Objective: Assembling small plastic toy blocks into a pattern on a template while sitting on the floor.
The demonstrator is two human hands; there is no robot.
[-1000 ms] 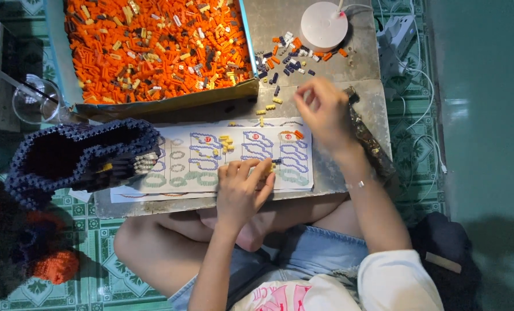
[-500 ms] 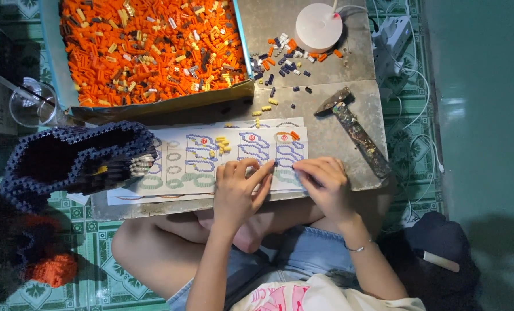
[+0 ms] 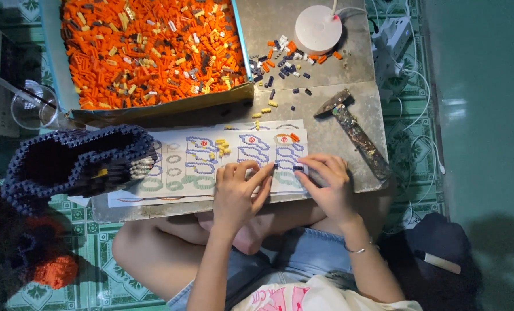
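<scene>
My left hand (image 3: 241, 193) and my right hand (image 3: 326, 184) rest on a white instruction sheet (image 3: 211, 158) printed with blue and green shapes, at the near edge of a low grey table (image 3: 332, 129). The fingertips of both meet over a few small dark bricks (image 3: 288, 167) on the sheet. My right hand pinches one dark brick; my left index finger presses beside it. A few yellow bricks (image 3: 222, 147) and an orange one (image 3: 295, 137) lie loose on the sheet.
A big tray of mostly orange bricks (image 3: 147, 49) fills the far left. Loose dark and orange bricks (image 3: 285, 63) lie by a white round lamp base (image 3: 318, 29). A hammer (image 3: 355, 129) lies right. A dark-blue built brick piece (image 3: 78, 164) sits left, a clear cup (image 3: 32, 106) beyond it.
My right hand came back from the loose bricks at the far right to the sheet, and now meets my left hand over the small dark bricks. The view has shifted slightly.
</scene>
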